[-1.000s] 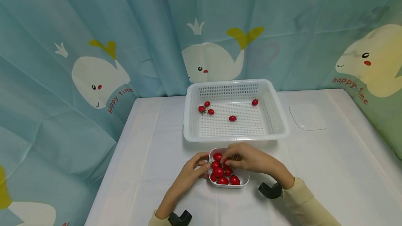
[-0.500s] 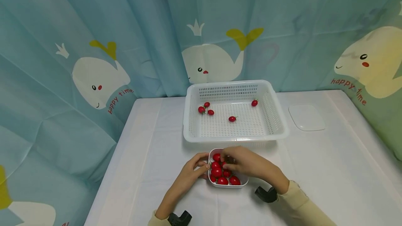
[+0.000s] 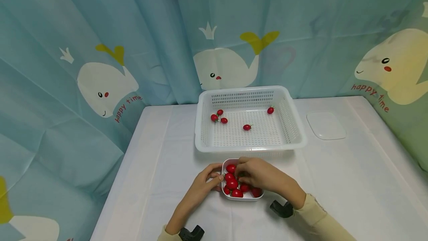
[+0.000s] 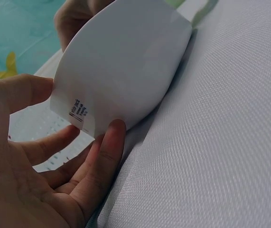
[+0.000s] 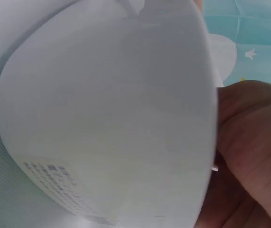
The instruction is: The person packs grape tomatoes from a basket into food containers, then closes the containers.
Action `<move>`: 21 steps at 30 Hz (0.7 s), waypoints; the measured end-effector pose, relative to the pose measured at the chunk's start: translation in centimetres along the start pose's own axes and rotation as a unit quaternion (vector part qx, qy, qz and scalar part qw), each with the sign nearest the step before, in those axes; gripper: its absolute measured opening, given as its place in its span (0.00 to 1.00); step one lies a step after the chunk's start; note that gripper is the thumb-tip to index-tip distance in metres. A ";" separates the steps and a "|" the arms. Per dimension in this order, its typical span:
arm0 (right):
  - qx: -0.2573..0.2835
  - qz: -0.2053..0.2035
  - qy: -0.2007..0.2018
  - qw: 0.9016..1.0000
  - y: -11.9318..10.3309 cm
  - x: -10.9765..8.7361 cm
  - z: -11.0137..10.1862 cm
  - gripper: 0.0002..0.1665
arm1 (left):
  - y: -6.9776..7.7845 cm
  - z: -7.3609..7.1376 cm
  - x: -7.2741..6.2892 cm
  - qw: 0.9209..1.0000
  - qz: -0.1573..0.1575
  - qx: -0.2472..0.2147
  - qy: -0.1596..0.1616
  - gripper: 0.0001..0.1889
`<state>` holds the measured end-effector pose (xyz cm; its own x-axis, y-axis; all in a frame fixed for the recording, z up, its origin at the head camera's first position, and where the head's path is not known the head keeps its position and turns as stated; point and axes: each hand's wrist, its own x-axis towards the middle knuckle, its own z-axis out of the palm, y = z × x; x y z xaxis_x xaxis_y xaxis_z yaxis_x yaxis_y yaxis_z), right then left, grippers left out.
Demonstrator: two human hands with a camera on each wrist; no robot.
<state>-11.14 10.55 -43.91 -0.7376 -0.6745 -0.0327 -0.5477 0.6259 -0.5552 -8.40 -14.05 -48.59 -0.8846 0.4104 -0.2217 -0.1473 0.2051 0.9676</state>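
Being gripped at its left end by the left hand (image 3: 202, 181), the box (image 4: 126, 61) is set on the table (image 3: 167, 137), just in front of the basket (image 3: 249, 148). Thumb placed near the rim, fingers spread along the outer wall; probably held so that it is not shifted by handling inside. Left forearm angled in from the near edge, hand low beside the box. In the basket, three tomatoes (image 3: 214, 117) are grouped at left, a lone tomato (image 3: 246, 127) lies near the middle, another tomato (image 3: 270, 110) toward the right. Basket likely placed there for easy reach. In the box, red tomatoes (image 3: 232, 183) are bunched, some covered by the right hand (image 3: 259, 174). Right hand is lowered over the box's right part, fingers bent down among the fruit; whether one is pinched cannot be told, fingertips being hidden. Right forearm is slanted in from lower right. Farther right, a clear lid (image 3: 326, 125) is laid flat, apart from the basket, presumably put out of the way.
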 end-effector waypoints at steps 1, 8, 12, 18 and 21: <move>-0.003 0.000 -0.002 1.000 0.0 0.0 0.0 0.08 | 0.0 0.0 0.0 1.000 0.000 0.000 0.000 0.26; -0.001 0.011 -0.010 1.000 0.0 -0.3 -0.4 0.14 | -0.1 0.0 0.0 1.000 -0.002 0.000 0.003 0.26; 0.002 0.014 -0.007 1.000 -0.1 -0.5 -0.6 0.14 | -0.1 0.0 0.0 1.000 -0.002 0.000 0.002 0.26; 0.015 0.016 0.000 1.000 -0.4 -0.6 -1.1 0.12 | -0.1 0.0 0.0 1.000 -0.001 0.002 0.002 0.26; 0.022 0.018 0.005 1.000 -0.4 -0.7 -1.4 0.11 | -0.1 0.0 0.1 1.000 0.000 0.002 0.003 0.26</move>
<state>-10.95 11.27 -42.52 -0.7604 -0.6479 -0.0453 -0.5033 0.6320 -0.5892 -8.46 -14.07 -48.71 -0.8876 0.4042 -0.2208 -0.1459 0.2079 0.9672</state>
